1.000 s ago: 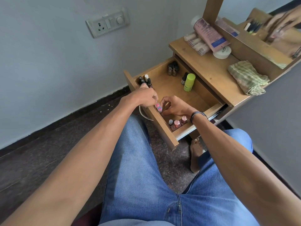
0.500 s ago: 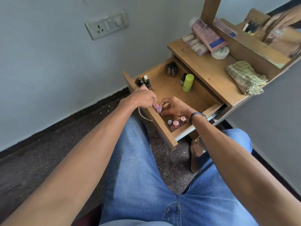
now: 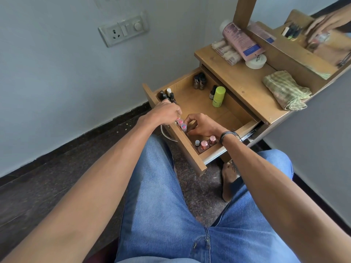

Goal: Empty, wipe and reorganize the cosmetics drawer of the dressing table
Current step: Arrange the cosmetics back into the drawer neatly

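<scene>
Curled fingers (image 3: 190, 118) hide whether the left hand (image 3: 168, 112) and right hand (image 3: 204, 127) grip the pink-capped vials (image 3: 182, 124).

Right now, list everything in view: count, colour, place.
drawer: 1, wood, pulled open
dark tubes: several, black, one white-capped, drawer front corner, wall side
brown bottles: two or three, drawer back corner, wall side
lime bottle: 1, lime green, drawer back
dark bottle: 1, black, beside lime bottle
nail polishes: 3, pink and pale caps, drawer front corner, near side
pink-capped vials: 2, against drawer front, middle
pink tube: 1, tabletop, far end
cream pack: 1, beside tube
white tin: 1, tabletop
cloth: 1, green striped, folded, tabletop
mirror: 1, behind tabletop
socket plate: 1, grey, wall
wristband: 1, dark, right wrist
left hand: fingers curled at one vial, grip unclear
right hand: fingers curled round the other vial
</scene>
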The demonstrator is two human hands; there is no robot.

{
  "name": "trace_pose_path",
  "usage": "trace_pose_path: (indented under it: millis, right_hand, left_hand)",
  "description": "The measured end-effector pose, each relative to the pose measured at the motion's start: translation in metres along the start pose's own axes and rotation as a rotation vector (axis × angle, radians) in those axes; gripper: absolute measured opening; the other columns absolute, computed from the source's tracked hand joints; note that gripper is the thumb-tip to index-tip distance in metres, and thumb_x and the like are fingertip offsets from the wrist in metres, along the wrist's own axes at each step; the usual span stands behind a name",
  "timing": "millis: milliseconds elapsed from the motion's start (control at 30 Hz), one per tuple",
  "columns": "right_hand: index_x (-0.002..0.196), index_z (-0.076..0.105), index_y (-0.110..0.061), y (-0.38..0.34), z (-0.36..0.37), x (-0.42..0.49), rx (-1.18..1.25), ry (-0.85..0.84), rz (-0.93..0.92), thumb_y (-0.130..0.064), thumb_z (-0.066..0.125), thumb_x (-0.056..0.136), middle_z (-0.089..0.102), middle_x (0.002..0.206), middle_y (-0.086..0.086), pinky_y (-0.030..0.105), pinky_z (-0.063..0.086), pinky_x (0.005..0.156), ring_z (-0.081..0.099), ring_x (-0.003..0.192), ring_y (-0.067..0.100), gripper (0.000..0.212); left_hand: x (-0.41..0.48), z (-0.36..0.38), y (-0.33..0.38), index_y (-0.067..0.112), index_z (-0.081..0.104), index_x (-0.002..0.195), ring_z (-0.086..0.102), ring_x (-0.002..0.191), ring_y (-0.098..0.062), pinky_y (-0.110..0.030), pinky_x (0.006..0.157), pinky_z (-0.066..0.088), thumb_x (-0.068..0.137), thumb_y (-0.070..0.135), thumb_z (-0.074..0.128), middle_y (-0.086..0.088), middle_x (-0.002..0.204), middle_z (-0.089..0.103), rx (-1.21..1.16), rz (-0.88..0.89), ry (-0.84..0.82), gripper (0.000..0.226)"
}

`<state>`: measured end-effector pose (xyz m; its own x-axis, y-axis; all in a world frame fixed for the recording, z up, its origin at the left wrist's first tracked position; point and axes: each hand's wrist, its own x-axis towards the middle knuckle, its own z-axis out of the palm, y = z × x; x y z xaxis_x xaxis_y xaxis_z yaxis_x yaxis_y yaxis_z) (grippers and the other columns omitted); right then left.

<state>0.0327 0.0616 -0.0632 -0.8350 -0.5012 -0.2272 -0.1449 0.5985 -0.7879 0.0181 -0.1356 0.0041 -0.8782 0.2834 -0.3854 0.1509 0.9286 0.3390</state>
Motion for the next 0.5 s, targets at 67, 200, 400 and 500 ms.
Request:
trace_pose_path:
  millis: [67, 200, 400, 500]
  right_hand:
    - [0.105, 0.068, -0.007, -0.0002, -0.0003, -0.0009, 0.013, 0.002, 0.006, 0.001, 0.083, 0.077, 0.070, 0.104, -0.001, 0.013, 0.055, 0.077, 0.072, 0.089, 0.010, 0.032]
    - [0.104, 0.068, -0.006, -0.0007, -0.0012, -0.0032, 0.040, 0.020, 0.004, 0.001, 0.083, 0.077, 0.071, 0.109, 0.004, 0.022, 0.059, 0.084, 0.074, 0.093, 0.018, 0.031]
    - [0.104, 0.067, -0.005, -0.0029, -0.0032, -0.0057, 0.067, 0.063, 0.031, 0.002, 0.080, 0.079, 0.069, 0.113, 0.007, 0.040, 0.060, 0.089, 0.073, 0.095, 0.023, 0.029]
    - [0.098, 0.067, -0.011, -0.0038, -0.0054, -0.0070, 0.073, 0.126, 0.055, 0.004, 0.076, 0.080, 0.067, 0.111, 0.005, 0.047, 0.060, 0.085, 0.072, 0.091, 0.023, 0.026]
  left_hand:
    - [0.0001, -0.0005, -0.0015, 0.030, 0.064, 0.125, 0.036, 0.137, -0.024, -0.049, 0.112, 0.035, 0.096, 0.016, 0.045, -0.010, 0.143, 0.044, -0.014, -0.003, 0.001, 0.038]
    - [0.0003, -0.0001, -0.0021, 0.030, 0.063, 0.127, 0.046, 0.128, -0.022, -0.045, 0.108, 0.040, 0.094, 0.010, 0.040, -0.007, 0.141, 0.050, -0.037, -0.004, 0.027, 0.045]
    - [-0.0016, -0.0009, -0.0050, 0.029, 0.065, 0.125, 0.055, 0.111, -0.015, -0.033, 0.083, 0.044, 0.099, 0.013, 0.040, -0.006, 0.138, 0.052, -0.089, 0.024, 0.067, 0.039]
    - [0.0003, -0.0027, -0.0075, 0.028, 0.066, 0.123, 0.054, 0.070, -0.005, -0.024, 0.061, 0.044, 0.101, 0.017, 0.042, -0.006, 0.136, 0.056, -0.120, 0.042, 0.111, 0.034]
